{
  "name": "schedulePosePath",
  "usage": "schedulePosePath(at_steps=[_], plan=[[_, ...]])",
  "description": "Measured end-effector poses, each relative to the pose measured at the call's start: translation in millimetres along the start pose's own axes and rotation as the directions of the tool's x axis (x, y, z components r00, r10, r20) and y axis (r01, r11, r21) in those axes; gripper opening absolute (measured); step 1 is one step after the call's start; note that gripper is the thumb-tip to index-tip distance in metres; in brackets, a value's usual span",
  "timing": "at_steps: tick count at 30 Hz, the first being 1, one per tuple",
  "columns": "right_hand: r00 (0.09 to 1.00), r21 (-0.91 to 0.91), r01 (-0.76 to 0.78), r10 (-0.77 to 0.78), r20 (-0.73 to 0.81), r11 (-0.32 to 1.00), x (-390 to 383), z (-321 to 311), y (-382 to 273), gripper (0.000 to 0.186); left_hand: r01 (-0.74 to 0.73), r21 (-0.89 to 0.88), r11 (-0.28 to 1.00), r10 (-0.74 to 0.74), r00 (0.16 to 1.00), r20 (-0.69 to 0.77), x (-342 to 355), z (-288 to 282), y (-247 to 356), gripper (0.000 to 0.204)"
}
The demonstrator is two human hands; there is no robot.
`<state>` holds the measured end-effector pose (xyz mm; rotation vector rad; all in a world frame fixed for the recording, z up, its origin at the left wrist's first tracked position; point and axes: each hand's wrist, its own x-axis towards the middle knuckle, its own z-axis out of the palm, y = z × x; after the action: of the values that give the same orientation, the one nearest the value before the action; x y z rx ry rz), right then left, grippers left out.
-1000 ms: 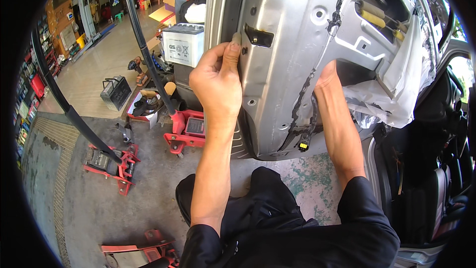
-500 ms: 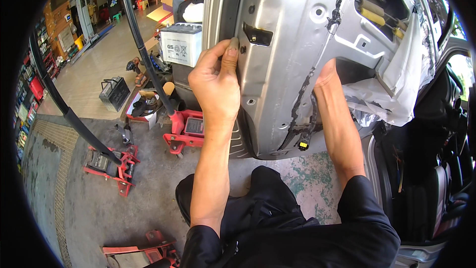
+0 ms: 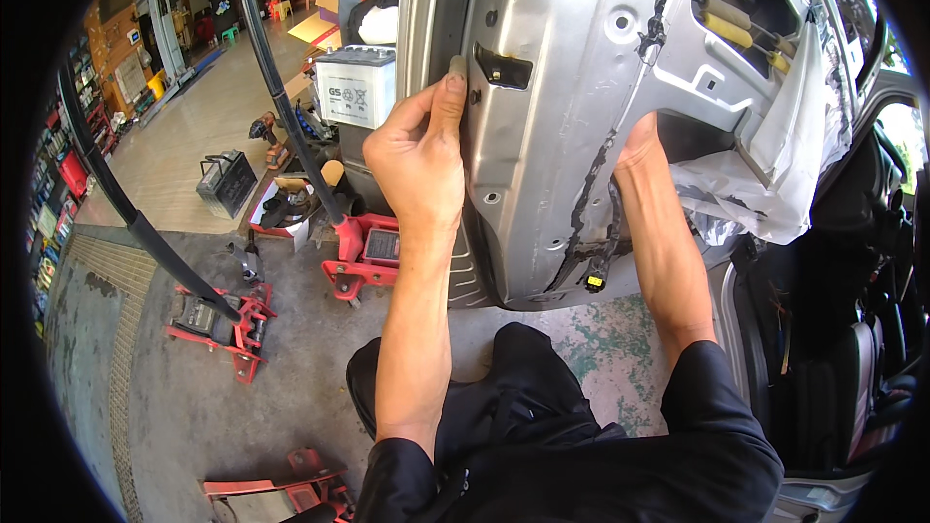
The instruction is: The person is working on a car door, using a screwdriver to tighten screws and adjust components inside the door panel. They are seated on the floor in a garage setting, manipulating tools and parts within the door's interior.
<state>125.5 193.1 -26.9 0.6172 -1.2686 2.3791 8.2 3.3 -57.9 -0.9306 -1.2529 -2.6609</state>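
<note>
A silver car door stands in front of me with its inner metal exposed, a dark slot, black sealant lines and torn white plastic sheet. My left hand is closed at the door's left edge, thumb up beside the slot; a small greyish tip shows above the thumb, too unclear to name. My right hand reaches into the large opening at the right, its fingers hidden inside the door. A black connector with a yellow part hangs below.
Red floor jacks with long black handles stand at left. A white battery, a black battery, a drill and boxes are behind. The car's dark interior is at right. My legs are below.
My left hand has moved slightly up and left along the door edge, with the greyish tip higher beside the slot. My right hand stays inside the opening.
</note>
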Motion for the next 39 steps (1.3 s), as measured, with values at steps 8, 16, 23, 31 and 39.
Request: schedulePosePath(at_steps=[8,16,23,31,39], plan=[[0.999,-0.076,0.034,-0.037,-0.035,0.997,1,10,2,0.051,-0.064,0.106,0.992,0.07,0.996,-0.053,-1,4,-2,0.027],[0.999,-0.045,0.037,-0.038,-0.026,0.998,2,0,4,0.056,-0.065,0.106,0.992,0.063,0.998,0.018,0,-1,1,0.025],[0.999,-0.088,0.03,-0.031,-0.009,0.996,0,6,-2,0.05,0.012,-0.022,1.0,-0.01,0.998,0.065,1,-1,5,0.018],[0.995,-0.078,0.039,-0.045,-0.087,0.996,4,-1,7,0.061,0.108,-0.083,0.991,-0.101,0.991,0.082,3,-10,5,0.016],[0.998,-0.054,0.02,-0.023,-0.06,0.998,3,8,2,0.06,0.119,-0.143,0.982,-0.109,0.991,0.08,1,-4,5,0.02]])
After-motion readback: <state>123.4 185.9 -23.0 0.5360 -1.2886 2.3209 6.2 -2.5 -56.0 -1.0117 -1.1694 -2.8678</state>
